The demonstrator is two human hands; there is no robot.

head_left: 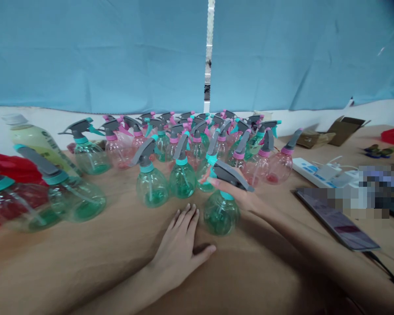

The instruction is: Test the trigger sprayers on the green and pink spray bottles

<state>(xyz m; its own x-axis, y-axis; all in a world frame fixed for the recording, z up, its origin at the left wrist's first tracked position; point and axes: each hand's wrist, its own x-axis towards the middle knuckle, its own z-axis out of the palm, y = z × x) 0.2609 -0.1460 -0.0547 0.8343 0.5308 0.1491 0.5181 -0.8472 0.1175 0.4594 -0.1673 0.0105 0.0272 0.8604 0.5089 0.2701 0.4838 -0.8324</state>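
My right hand (239, 196) is wrapped around the grey and teal trigger head of a green spray bottle (221, 216). That bottle is upright at the front of the group; most of the gripping fingers are hidden behind its head. My left hand (179, 243) lies flat on the wooden table (124, 258), fingers stretched out and thumb apart, just left of the bottle and holding nothing. Beyond it stand two more green spray bottles, one at the left (152, 188) and one nearer the middle (183, 179).
Several green and pink spray bottles (123, 151) crowd the back. More green bottles (79, 201) stand left, before a large yellowish bottle (42, 144) and a red bag (9, 164). On the right are a phone (338, 218), a white power strip (315, 171) and an open cardboard box (343, 131).
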